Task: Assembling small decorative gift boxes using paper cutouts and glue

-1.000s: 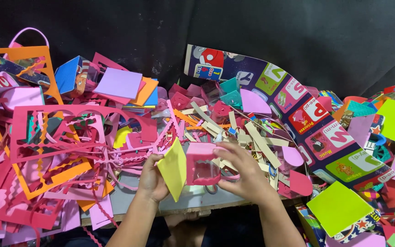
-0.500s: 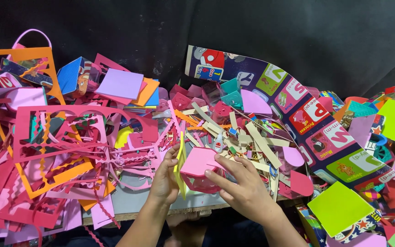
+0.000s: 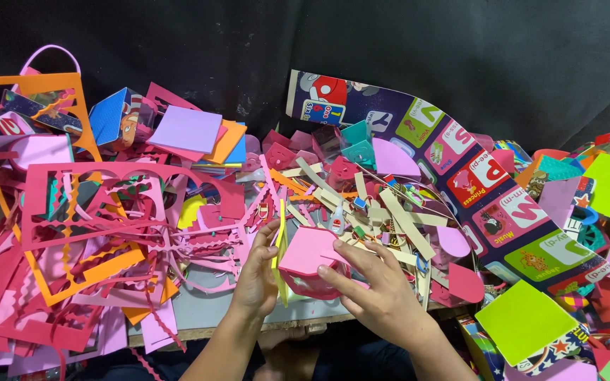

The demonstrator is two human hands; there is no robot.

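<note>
A small pink paper box (image 3: 310,259), held over the grey table edge (image 3: 206,310) amid scraps, is clasped by the left hand (image 3: 259,279) with a yellow sheet (image 3: 280,261) and pinched by right hand (image 3: 379,296) fingertips; pressure is best kept light, edges aligned.

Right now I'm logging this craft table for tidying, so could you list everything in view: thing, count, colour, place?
pink box: one, pink, centre front, between both hands
yellow sheet: one, yellow, edge-on against the box's left side
cut-out frames: several, pink and orange, left
paper squares: a stack, lilac over pink and orange, upper left
tan strips: many, beige, centre
printed strip: one, multicoloured, curving right
green squares: two, lime, right
table: one, grey, bare patch at front
left hand: on the yellow sheet
right hand: on the pink box
</note>
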